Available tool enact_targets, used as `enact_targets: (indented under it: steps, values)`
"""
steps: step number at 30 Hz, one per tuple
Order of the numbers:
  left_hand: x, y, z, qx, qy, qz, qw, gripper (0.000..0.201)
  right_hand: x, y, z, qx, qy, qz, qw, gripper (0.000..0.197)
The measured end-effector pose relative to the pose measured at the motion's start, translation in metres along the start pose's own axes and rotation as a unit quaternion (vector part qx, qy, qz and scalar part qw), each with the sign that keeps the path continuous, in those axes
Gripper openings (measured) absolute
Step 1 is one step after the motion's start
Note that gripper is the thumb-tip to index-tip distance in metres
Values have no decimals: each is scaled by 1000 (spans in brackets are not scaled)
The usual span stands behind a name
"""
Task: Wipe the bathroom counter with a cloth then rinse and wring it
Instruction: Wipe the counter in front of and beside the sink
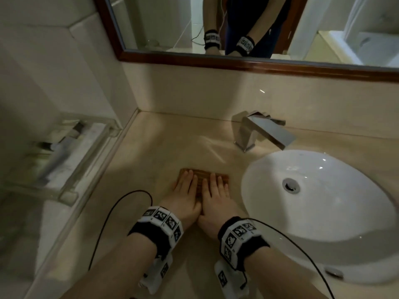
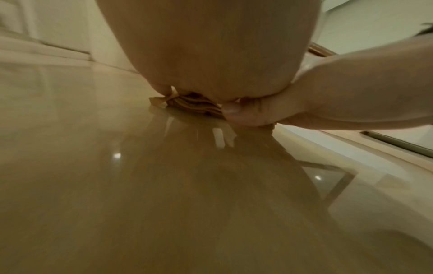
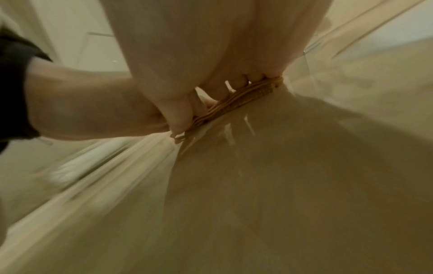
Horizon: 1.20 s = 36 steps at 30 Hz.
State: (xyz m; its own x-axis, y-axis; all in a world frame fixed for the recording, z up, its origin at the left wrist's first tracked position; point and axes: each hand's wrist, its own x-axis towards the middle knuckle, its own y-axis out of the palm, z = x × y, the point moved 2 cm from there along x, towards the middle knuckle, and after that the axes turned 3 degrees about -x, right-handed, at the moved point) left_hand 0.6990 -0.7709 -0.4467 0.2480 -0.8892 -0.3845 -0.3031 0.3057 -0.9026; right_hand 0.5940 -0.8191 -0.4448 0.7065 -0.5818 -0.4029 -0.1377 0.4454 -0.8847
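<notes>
Both hands, left hand [image 1: 185, 190] and right hand [image 1: 216, 194], press flat on folded cloth [image 1: 201, 176] against tabletop [image 1: 164, 147]; wiping underway, rinse and wring pending.

Fig.: fixtures around the sink [image 1: 319, 212].
Chrome faucet [image 1: 262, 131] behind it; wood-framed mirror [image 1: 237, 63] above; glass shelf [image 1: 71, 160] far left w/ toiletries.

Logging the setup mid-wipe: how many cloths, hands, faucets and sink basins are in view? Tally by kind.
Cloths: 1, the folded brown cloth flat on the counter
Hands: 2, left hand and right hand, both pressing it
Faucets: 1, the chrome faucet
Sink basins: 1, the white basin
Total: 5
</notes>
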Motion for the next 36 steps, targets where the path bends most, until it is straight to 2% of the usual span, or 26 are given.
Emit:
enact_targets:
  steps: [6, 9, 12, 20, 24, 28, 32, 34, 35, 36]
  values:
    - [-68, 20, 6, 19, -16, 4, 1000, 67, -49, 32, 37, -5, -18, 24, 1000, 84]
    - [-73, 23, 20, 21, -20, 5, 1000, 72, -45, 37, 49, -9, -16, 28, 999, 93]
    - [-58, 12, 39, 13, -21, 2, 1000, 69, -20, 29, 59, -35, -18, 27, 999, 85]
    - [12, -23, 108, 36, -42, 1, 998, 69, 75, -5, 87, -32, -19, -1, 999, 91]
    - [29, -34, 123, 24, -30, -5, 999, 69, 96, -12, 92, -19, -7, -12, 1000, 91]
    - [10, -26, 117, 6, -27, 8, 1000, 70, 75, -10, 95, -5, -18, -2, 1000, 89]
    - [-45, -8, 98, 46, -8, 8, 999, 69, 19, 13, 101, 5, -22, 19, 1000, 91]
    - [-74, 9, 86, 21, -8, 7, 1000, 67, -14, 31, 104, -16, -22, -23, 999, 89]
    - [-88, 17, 79, 17, -6, 7, 1000, 68, -28, 42, 103, -21, -5, -9, 1000, 91]
    - [-98, 27, 74, 5, -5, 20, 1000, 70, -37, 53, 101, -18, -5, -24, 1000, 95]
